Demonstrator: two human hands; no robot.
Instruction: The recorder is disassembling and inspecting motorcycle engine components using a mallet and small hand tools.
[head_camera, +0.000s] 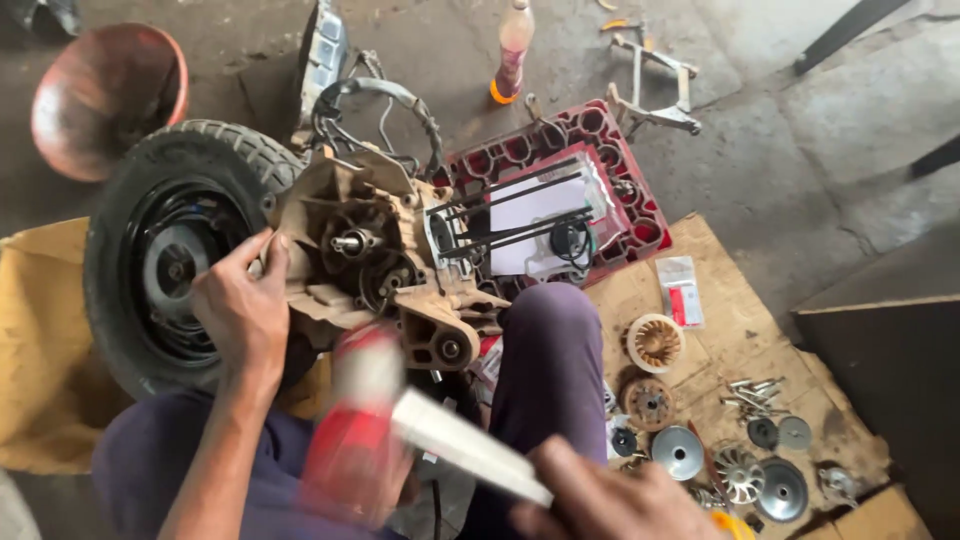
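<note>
My left hand (240, 300) rests on the dirty scooter engine casing (370, 260), fingers at its edge beside the black rear tyre (170, 250). My right hand (600, 500), low in the view, grips a blurred tool with a red body (355, 430) and a white bar-like part (465, 445) that points toward the casing. A bare shaft (352, 241) sticks out of the middle of the open casing. My knee in purple trousers (545, 360) lies between the casing and the loose parts.
A red plastic crate (600, 130) behind the engine holds a black belt and a white packet. Pulleys, discs and bolts (745, 440) lie on cardboard at right. A bottle (512, 50), a metal bracket (655, 90) and a rusty bowl (105, 95) stand on the concrete floor.
</note>
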